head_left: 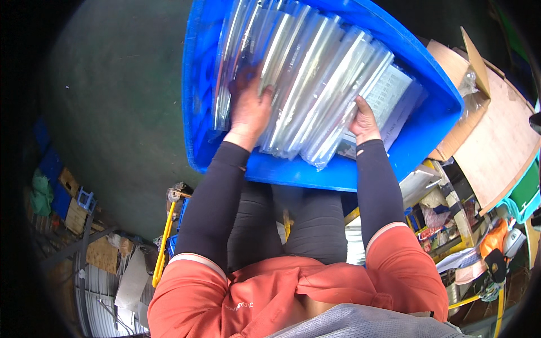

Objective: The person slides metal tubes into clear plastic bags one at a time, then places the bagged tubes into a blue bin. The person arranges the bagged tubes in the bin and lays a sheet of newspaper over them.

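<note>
A row of clear plastic-wrapped packs (307, 76), long and shiny, leans on edge inside a large blue plastic bin (276, 173). My left hand (251, 110) reaches in among the packs on the left of the row. Its thumb shows beside one pack, while its fingers are blurred and in shadow. At the row's right end my right hand (364, 121) grips the near end of a pack, thumb on top and the other fingers mostly hidden. Printed white sheets (389, 93) lie under clear film at the right of the bin, beside that hand.
An opened cardboard box (470, 110) and a brown board (501, 146) stand right of the bin. A yellow bent bar (163, 245) rises at the lower left. Mixed goods, with an orange item (494, 239), crowd the lower right. Dark green floor (124, 112) stretches leftward.
</note>
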Demonstrator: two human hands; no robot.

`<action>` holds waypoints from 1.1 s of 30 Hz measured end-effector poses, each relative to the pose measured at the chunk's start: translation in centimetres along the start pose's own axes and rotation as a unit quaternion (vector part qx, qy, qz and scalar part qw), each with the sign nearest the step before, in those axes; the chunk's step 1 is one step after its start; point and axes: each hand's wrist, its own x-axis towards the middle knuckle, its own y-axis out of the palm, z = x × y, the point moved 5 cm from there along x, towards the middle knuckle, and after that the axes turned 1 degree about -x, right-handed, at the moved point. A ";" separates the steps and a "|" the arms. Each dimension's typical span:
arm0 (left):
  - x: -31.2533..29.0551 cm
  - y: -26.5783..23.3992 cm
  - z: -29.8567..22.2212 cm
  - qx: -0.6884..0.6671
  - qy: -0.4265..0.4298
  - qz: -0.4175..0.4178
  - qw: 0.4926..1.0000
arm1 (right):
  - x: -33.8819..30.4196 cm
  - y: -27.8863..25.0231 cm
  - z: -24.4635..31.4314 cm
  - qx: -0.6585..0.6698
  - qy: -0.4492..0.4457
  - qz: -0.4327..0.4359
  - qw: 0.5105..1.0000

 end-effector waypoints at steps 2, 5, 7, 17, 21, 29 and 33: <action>0.1 -0.4 1.6 -0.028 -0.024 -0.037 0.999 | 0.5 1.1 -1.1 0.013 0.047 0.041 0.998; 0.4 -0.3 1.4 -0.076 -0.041 -0.061 0.994 | 0.4 1.5 -1.7 0.012 0.018 0.018 1.000; 0.9 0.3 0.6 -0.128 -0.114 -0.043 0.984 | -0.3 0.9 -1.4 -0.014 -0.020 -0.013 1.000; -5.6 0.8 2.2 0.046 -0.133 -0.040 0.989 | -2.5 -3.1 0.6 -0.002 -0.013 -0.043 0.999; -5.1 -0.8 0.5 0.127 -0.061 -0.060 0.988 | -0.6 -0.9 -0.2 -0.038 -0.047 -0.016 0.998; 1.6 1.9 -5.4 -0.134 -0.123 0.064 0.981 | -3.0 0.9 1.9 -0.328 -0.115 -0.063 0.935; 0.9 4.6 -7.6 -0.032 -0.076 0.106 0.991 | -4.9 -1.0 2.3 -0.152 -0.094 -0.070 0.981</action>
